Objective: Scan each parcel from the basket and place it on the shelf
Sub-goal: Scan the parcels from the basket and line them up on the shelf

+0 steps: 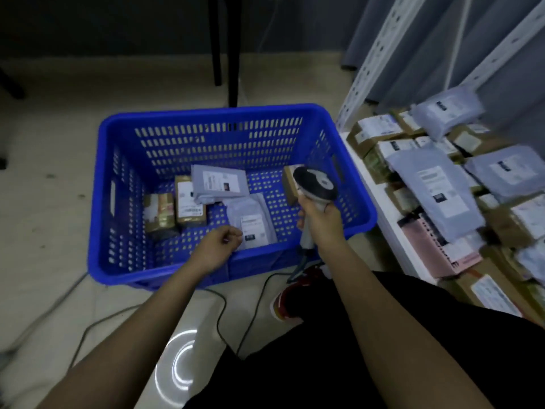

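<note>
A blue slotted basket (106, 202) stands on the floor and holds several parcels: two brown boxes (188, 208) at the left, a grey mailer (219, 183) propped over them, a clear-wrapped mailer (255, 219) lying flat, and a brown box (290, 185) at the right wall. My right hand (320, 218) grips the handle of a grey barcode scanner (315, 183) above the basket's right side. My left hand (219, 249) hovers over the near rim, fingers loosely curled and holding nothing, right beside the clear-wrapped mailer.
A white low shelf (392, 219) at the right carries several grey mailers, brown boxes and a pink parcel. Its perforated uprights rise at the back right. Black cables trail over the floor by my red shoe (284, 302). Dark chair legs stand behind the basket.
</note>
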A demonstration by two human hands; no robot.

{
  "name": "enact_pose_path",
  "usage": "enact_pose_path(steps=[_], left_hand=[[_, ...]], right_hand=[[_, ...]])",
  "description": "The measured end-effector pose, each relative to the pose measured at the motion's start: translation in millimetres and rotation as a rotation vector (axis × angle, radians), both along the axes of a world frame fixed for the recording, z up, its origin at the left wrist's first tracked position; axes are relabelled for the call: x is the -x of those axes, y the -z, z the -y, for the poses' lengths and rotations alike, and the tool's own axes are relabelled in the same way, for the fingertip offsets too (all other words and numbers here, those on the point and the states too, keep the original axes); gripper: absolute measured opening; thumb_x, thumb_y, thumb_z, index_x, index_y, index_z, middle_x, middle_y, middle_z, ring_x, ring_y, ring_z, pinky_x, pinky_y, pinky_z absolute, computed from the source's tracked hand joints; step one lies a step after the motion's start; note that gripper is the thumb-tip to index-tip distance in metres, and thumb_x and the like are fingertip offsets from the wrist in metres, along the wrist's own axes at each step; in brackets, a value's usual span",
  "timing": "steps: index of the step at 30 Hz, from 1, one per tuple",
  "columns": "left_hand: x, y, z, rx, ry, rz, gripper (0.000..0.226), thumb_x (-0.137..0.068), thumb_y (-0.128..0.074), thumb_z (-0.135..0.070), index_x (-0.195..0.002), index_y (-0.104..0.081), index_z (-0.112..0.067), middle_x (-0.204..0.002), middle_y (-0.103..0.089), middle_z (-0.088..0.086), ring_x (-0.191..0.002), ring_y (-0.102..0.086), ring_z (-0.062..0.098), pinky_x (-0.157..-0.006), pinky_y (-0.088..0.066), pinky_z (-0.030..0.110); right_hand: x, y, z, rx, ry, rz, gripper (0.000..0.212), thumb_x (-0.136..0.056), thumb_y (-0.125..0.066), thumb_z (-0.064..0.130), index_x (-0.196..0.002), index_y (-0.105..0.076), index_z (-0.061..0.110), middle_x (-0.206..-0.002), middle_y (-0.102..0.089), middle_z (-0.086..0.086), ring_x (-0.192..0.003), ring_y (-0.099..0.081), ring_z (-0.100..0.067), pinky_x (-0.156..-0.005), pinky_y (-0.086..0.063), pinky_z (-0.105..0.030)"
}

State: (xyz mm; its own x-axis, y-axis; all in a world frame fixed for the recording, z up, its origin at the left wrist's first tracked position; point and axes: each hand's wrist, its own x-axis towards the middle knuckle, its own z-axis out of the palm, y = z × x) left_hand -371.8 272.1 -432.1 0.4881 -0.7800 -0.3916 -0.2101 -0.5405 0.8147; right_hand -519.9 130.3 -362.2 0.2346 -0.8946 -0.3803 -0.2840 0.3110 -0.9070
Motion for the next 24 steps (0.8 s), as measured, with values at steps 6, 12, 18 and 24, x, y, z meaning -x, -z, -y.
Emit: enact_pose_path(steps=[6, 12, 18, 24], left_hand=[[5.8, 8.4, -11.4, -0.148, 0.169, 0.252, 0.02, -0.098, -0.047, -0.033, -0.101, -0.064, -0.022, -0.104, -0.068, 0.005, -0.096, -0.061, 0.024, -0.074, -0.046, 0.034], [10.2, 3.0, -18.2, -0.221, 0.22, 0.298, 0.028, -0.099, -0.042, -0.035, -0.096, -0.063, -0.018, -0.097, -0.066, 0.008, -0.092, -0.06, 0.026, -0.069, -0.042, 0.034], [-2.7, 9.5, -8.7, -0.312, 0.246, 0.081, 0.024, -0.098, -0.046, -0.031, -0.096, -0.067, -0.019, -0.096, -0.07, 0.002, -0.089, -0.064, 0.018, -0.082, -0.048, 0.032], [-14.8, 38.7, 26.6, -0.286, 0.138, -0.121, 0.02, -0.099, -0.048, -0.028, -0.098, -0.061, -0.013, -0.107, -0.066, 0.01, -0.098, -0.063, 0.028, -0.089, -0.051, 0.04]], right_hand=[[-4.7, -1.5, -14.2, 0.014, -0.144, -0.014, 0.019, -0.091, -0.067, 0.023, -0.099, -0.065, 0.005, -0.071, -0.061, -0.003, -0.059, -0.059, -0.01, -0.054, -0.053, -0.023], [7.7, -0.7, -21.1, -0.004, -0.168, -0.051, 0.02, -0.09, -0.067, 0.023, -0.098, -0.065, 0.005, -0.071, -0.062, -0.005, -0.057, -0.058, -0.013, -0.051, -0.051, -0.024], [10.6, 5.5, -14.1, -0.057, -0.176, -0.102, 0.015, -0.089, -0.068, 0.024, -0.088, -0.064, 0.009, -0.065, -0.058, -0.004, -0.051, -0.054, -0.014, -0.048, -0.049, -0.024], [-5.4, 16.9, -3.7, -0.084, -0.216, -0.129, 0.016, -0.09, -0.067, 0.02, -0.077, -0.059, 0.014, -0.062, -0.056, -0.004, -0.05, -0.05, -0.013, -0.044, -0.045, -0.02]])
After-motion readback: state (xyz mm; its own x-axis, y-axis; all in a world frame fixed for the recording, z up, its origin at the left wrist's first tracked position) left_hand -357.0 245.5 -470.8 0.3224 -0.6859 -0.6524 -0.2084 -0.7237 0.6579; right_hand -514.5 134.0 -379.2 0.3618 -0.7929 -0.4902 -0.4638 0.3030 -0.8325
